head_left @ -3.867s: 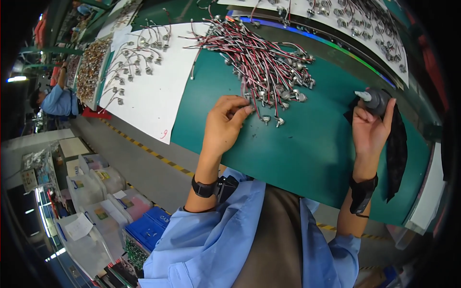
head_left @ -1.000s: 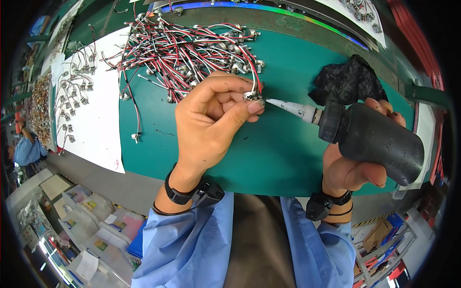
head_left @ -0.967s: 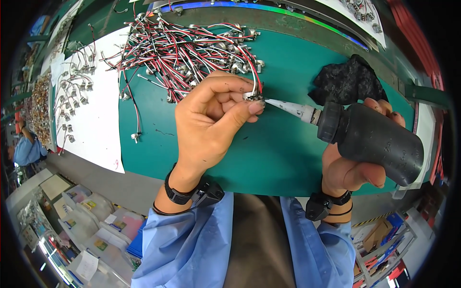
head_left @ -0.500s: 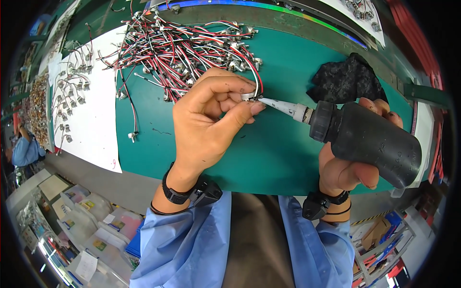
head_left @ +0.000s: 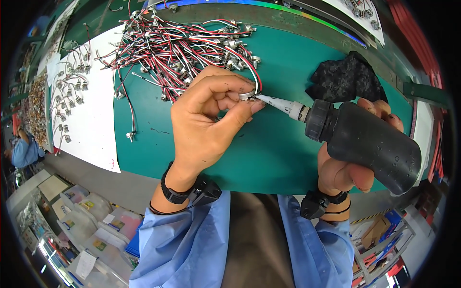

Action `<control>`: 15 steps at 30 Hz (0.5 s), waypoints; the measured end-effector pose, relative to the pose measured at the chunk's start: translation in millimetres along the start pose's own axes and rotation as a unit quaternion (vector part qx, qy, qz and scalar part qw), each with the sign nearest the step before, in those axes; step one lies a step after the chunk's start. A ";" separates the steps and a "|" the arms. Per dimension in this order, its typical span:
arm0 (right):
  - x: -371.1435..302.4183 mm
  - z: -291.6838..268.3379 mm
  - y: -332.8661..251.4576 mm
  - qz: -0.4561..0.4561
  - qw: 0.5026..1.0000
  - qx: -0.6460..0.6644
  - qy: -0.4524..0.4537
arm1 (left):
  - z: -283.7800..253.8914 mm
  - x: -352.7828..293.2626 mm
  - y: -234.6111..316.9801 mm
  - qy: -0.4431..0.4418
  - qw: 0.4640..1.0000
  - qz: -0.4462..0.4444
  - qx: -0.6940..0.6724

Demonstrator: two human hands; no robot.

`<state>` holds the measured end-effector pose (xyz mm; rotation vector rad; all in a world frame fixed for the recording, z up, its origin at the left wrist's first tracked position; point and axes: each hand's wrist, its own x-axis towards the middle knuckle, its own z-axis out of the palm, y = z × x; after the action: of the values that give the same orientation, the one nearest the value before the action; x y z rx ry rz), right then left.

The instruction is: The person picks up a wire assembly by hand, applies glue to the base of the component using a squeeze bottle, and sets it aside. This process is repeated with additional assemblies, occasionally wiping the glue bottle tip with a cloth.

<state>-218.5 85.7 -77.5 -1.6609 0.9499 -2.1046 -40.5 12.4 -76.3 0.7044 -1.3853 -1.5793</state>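
The left hand pinches a wired component while the right hand holds a black bottle.

A smooth green tabletop spreads beneath the left hand and the right hand. Beyond the left hand lies a tangled heap of silver metal components with red, black and white wires. Left of that hand are thin dark marks, one loose silver wired component and a flat white paper sheet bearing small wired parts. A crumpled black cloth lies beyond the right hand.
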 end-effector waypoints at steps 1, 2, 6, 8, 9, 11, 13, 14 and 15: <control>0.1 0.1 1.0 -0.009 1.000 0.003 0.001 | 0.1 0.1 -0.2 0.000 1.000 0.002 0.000; 0.2 0.0 1.3 -0.018 1.000 0.007 0.002 | 0.2 0.2 -0.2 -0.001 1.000 0.002 0.000; 0.2 -2.7 1.0 -0.027 0.999 -0.042 -0.014 | -1.0 0.0 -0.4 0.000 1.000 0.002 0.002; 0.2 -2.8 2.0 -0.028 0.999 -0.031 -0.008 | -0.9 0.0 -0.6 0.000 1.000 0.003 0.004; 0.3 -2.9 2.5 -0.030 0.999 -0.021 -0.003 | -0.8 0.1 -0.6 0.000 1.000 0.003 0.005; 0.6 -3.3 2.4 -0.031 0.999 -0.011 0.002 | -1.0 0.5 -0.7 0.001 1.000 0.004 0.006; 1.1 -4.0 1.3 -0.030 0.999 -0.018 -0.003 | -1.2 0.7 -0.8 0.002 1.000 0.004 0.007; 1.3 -4.1 1.1 -0.030 0.999 -0.022 -0.006 | -1.2 0.7 -0.9 0.001 1.000 0.004 0.007; 1.6 -4.0 1.4 -0.030 0.999 -0.022 -0.006 | -1.1 0.6 -1.0 0.004 1.000 0.002 0.007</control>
<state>-222.9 84.9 -77.6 -1.7429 0.9603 -2.1243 -40.2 11.3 -77.5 0.7141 -1.3925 -1.5632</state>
